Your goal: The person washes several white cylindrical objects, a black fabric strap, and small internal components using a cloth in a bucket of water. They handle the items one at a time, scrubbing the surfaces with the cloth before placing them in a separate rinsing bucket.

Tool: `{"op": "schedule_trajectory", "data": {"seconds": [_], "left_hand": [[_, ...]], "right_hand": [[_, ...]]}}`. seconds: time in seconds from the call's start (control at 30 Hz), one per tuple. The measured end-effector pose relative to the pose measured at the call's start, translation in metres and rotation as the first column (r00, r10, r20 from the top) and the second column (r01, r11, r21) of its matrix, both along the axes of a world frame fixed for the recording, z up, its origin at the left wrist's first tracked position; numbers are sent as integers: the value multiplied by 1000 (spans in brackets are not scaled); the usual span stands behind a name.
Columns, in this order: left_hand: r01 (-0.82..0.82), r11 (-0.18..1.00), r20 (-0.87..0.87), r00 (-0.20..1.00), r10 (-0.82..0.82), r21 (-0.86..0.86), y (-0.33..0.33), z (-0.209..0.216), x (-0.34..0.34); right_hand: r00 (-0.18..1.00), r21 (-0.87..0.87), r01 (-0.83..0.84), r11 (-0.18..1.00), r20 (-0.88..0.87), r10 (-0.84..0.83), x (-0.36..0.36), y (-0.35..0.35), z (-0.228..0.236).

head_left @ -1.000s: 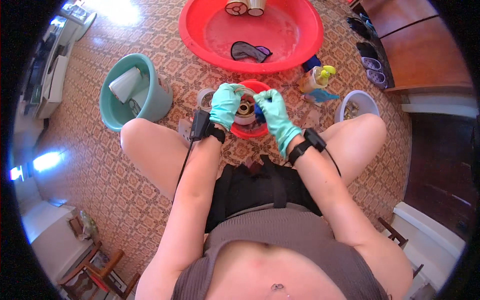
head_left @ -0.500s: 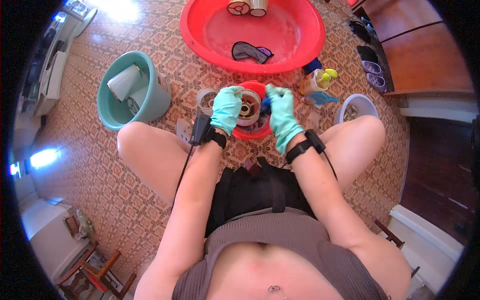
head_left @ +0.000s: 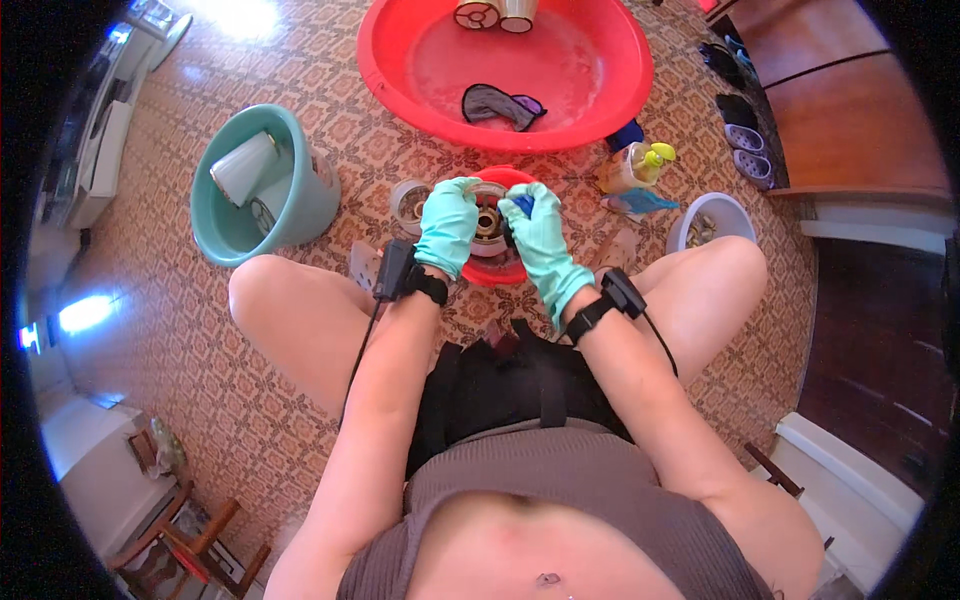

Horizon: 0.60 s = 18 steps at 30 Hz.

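Both the left hand (head_left: 447, 224) and the right hand (head_left: 545, 243) wear mint-green gloves. The small bowl (head_left: 497, 262) beneath them is red, like the big basin (head_left: 400, 40). The bucket (head_left: 310, 195) is teal. The floor (head_left: 200, 400) bears a brown-and-cream ornamental tile pattern.

Red basin (head_left: 400, 70), teal bucket (head_left: 310, 200), white bowl (head_left: 725, 208).

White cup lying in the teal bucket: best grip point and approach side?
Judging from the head view, grip the white cup across its round body near the raised end, coming from above. It lies tilted against the wall of the teal bucket, whose open top looks like the only free access; the lower end is hemmed by another item.
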<state>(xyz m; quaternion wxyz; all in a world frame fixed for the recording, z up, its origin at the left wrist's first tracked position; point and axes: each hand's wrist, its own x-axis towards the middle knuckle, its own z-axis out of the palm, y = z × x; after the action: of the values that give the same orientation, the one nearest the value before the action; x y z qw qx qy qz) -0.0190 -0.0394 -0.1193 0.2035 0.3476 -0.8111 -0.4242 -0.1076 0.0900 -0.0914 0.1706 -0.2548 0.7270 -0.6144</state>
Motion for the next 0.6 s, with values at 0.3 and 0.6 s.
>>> {"op": "schedule_trajectory", "data": {"seconds": [0.3, 0.6], "left_hand": [[-83, 995, 62, 995, 79, 57, 10, 22, 5], [-98, 976, -2, 995, 100, 192, 5, 8, 0]], "right_hand": [[809, -73, 36, 997, 588, 14, 17, 21, 5], [919, 95, -51, 994, 395, 9, -2, 27, 15]]}}
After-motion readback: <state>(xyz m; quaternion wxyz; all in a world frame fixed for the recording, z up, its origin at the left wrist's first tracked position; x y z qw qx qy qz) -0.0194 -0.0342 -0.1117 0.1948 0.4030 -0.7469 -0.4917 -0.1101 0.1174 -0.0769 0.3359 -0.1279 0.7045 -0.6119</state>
